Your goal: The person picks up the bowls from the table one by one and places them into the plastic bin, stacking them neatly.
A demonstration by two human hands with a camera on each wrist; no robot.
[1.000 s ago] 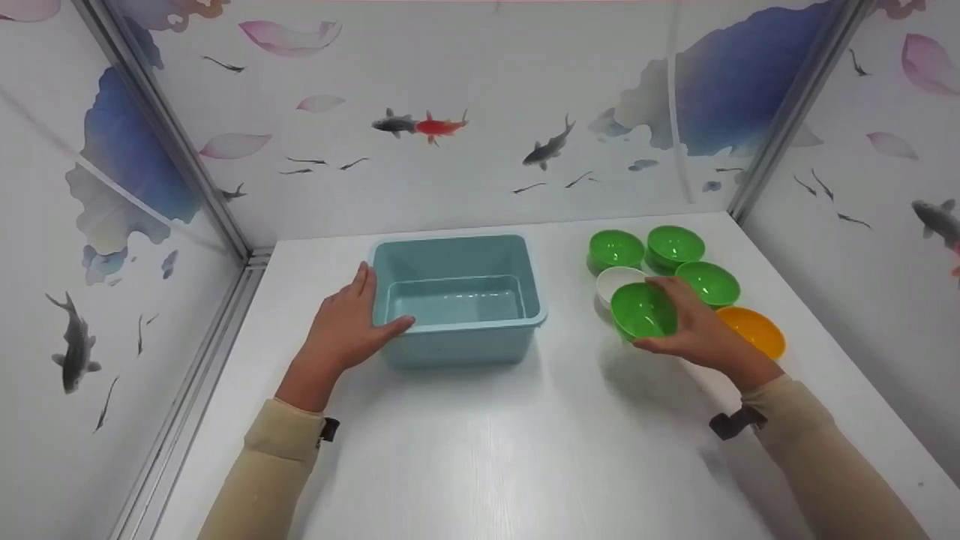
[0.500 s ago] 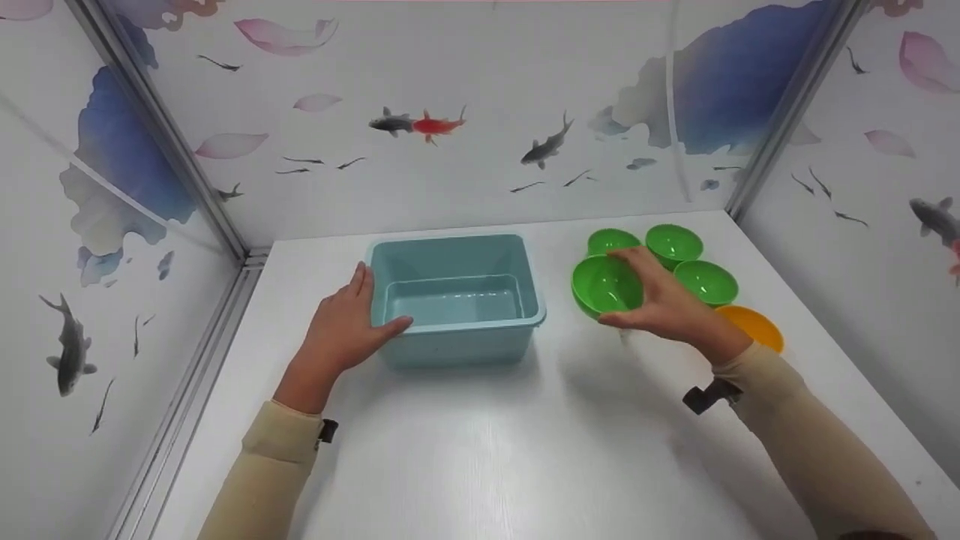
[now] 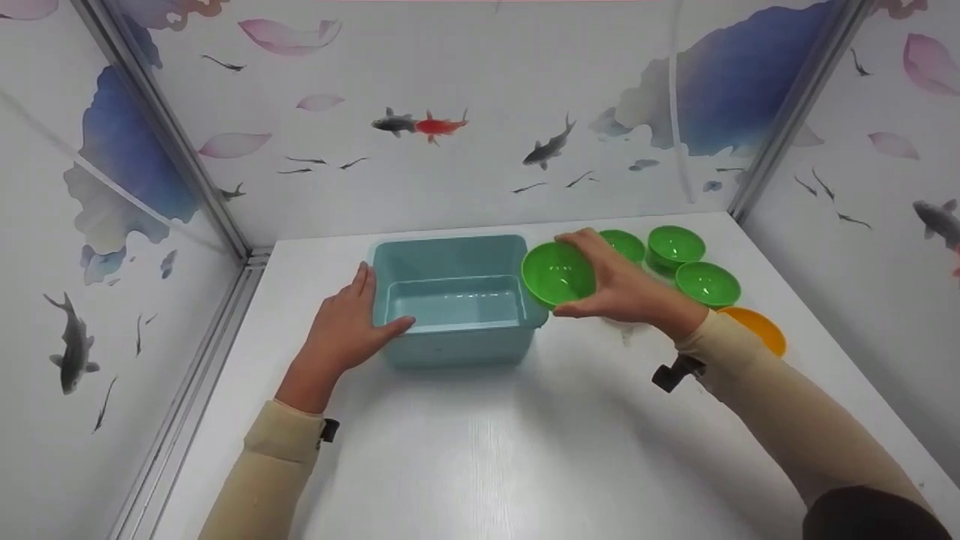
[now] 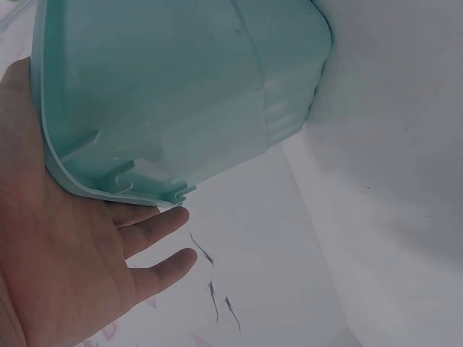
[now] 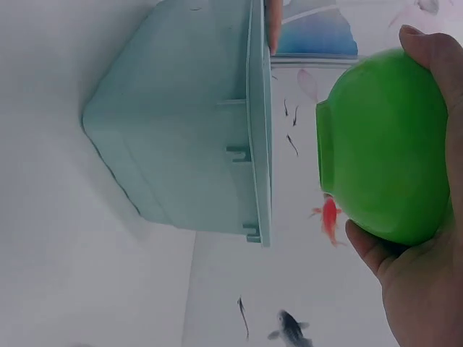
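Observation:
A light-blue plastic bin (image 3: 461,346) stands on the white table. At its left front corner rests my left hand (image 3: 345,322), thumb over the front rim; in the left wrist view its fingers (image 4: 163,273) are straight and spread beside the bin wall. My right hand (image 3: 619,281) holds a green bowl (image 3: 556,276) between thumb and fingers, raised at the bin's right rim with its inside facing up toward the head camera. The right wrist view shows the held bowl's rounded outside and foot ring, higher than the bin rim.
To the right stand more green bowls (image 3: 707,283) and an orange bowl (image 3: 759,331), partly covered by my right arm. Printed wall panels (image 3: 487,180) enclose the table at the back and both sides.
My right hand has carried the green bowl leftward from the bowl group, over the white bowl, to the bin's right rim. The white bowl is now mostly hidden. My left hand stays put.

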